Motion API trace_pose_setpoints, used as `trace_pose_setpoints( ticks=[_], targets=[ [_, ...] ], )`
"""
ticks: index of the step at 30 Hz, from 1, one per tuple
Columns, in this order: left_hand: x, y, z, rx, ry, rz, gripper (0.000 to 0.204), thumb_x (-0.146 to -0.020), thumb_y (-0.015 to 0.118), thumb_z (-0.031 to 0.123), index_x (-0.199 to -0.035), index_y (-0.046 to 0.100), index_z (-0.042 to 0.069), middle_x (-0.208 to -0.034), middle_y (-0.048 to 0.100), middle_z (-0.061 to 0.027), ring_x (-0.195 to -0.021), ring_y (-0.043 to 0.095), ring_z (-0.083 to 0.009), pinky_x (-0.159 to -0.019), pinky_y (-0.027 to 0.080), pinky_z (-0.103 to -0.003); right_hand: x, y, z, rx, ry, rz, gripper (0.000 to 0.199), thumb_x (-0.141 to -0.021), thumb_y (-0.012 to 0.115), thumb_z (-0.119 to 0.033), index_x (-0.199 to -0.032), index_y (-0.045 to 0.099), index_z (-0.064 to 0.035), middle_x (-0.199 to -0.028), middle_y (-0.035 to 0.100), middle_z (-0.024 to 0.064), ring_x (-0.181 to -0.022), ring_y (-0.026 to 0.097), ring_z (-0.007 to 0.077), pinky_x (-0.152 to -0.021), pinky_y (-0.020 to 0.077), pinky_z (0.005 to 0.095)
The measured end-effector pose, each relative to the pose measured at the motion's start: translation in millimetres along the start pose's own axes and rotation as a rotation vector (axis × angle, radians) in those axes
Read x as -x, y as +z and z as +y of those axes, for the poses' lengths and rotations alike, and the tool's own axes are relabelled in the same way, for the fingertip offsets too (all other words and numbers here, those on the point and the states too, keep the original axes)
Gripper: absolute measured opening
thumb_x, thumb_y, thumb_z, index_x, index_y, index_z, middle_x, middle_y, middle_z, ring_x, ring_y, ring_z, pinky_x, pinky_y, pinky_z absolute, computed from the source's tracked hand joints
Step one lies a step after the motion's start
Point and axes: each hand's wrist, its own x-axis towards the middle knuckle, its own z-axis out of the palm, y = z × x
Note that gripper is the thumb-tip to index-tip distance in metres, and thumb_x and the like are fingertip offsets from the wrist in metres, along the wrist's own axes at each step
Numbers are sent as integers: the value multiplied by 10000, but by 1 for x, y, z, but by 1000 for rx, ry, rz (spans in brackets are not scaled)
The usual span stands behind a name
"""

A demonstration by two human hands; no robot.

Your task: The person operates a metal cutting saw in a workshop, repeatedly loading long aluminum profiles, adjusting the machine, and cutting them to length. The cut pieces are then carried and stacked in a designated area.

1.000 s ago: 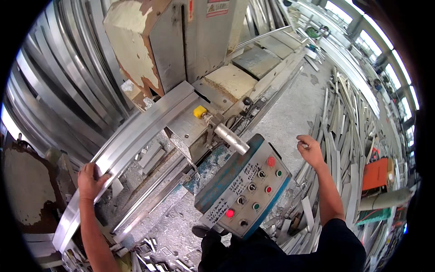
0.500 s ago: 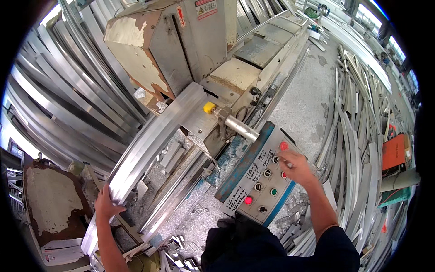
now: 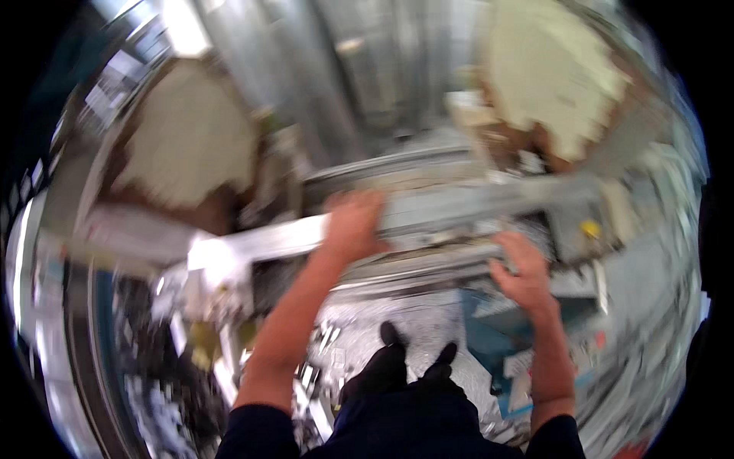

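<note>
A long silvery aluminium profile [image 3: 443, 209] lies across the machine in front of me, between two bulky housings. My left hand [image 3: 355, 222] is over the profile near its middle, fingers across the top and thumb on the near side, holding it. Farther right, my right hand [image 3: 524, 269] hovers at the near side of the profile. Its fingers are apart and nothing shows in them; motion blur hides whether they touch the metal. A yellow-tipped clamp [image 3: 590, 229] sits by the profile's right part.
Housings with peeling cream paint stand at left [image 3: 183, 138] and right [image 3: 554, 69]. Upright metal lengths [image 3: 306, 76] lean behind. A control panel [image 3: 524, 386] with a blue edge is at lower right. Metal offcuts [image 3: 317, 375] litter the floor near my feet.
The view has swung left and blurred. My right hand has left the control panel's buttons and come over by the profile. My left hand remains on the profile.
</note>
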Motion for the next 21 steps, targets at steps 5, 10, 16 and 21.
trace_pose_setpoints(
  ticks=[5,10,16,21],
  targets=[
    [128,-47,-95,124,-233,558,458,-744,737,146,-1156,560,52,-1076,618,-164,-1030,581,-341,-875,462,-414,-88,62,-59,105,-206,-105,676,-607,764,-114,-1226,508,-26,-1252,503,152,-1177,475,337,-993,386,417],
    [295,-50,-280,641,-1062,775,409,-927,559,265,-1208,543,-32,-1115,610,-87,-987,560,-165,-852,433,-280,-129,116,-75,189,-316,-275,820,-524,825,-190,-1253,483,-31,-1185,524,137,-1106,502,307,-973,368,413],
    [263,-17,-285,1191,-1059,929,405,-959,464,250,-1280,507,6,-1269,538,-67,-1106,497,-140,-925,390,-255,-140,144,-82,281,-273,-343,782,-497,841,-249,-1183,520,-54,-1017,583,99,-975,548,284,-871,394,394],
    [252,-19,-273,510,-981,686,500,-974,439,337,-1312,466,-30,-1304,514,-115,-1168,482,-179,-989,349,-286,-147,147,-85,250,-281,-358,725,-495,841,-256,-1126,546,-56,-989,603,104,-939,568,296,-843,423,393]
  ],
)
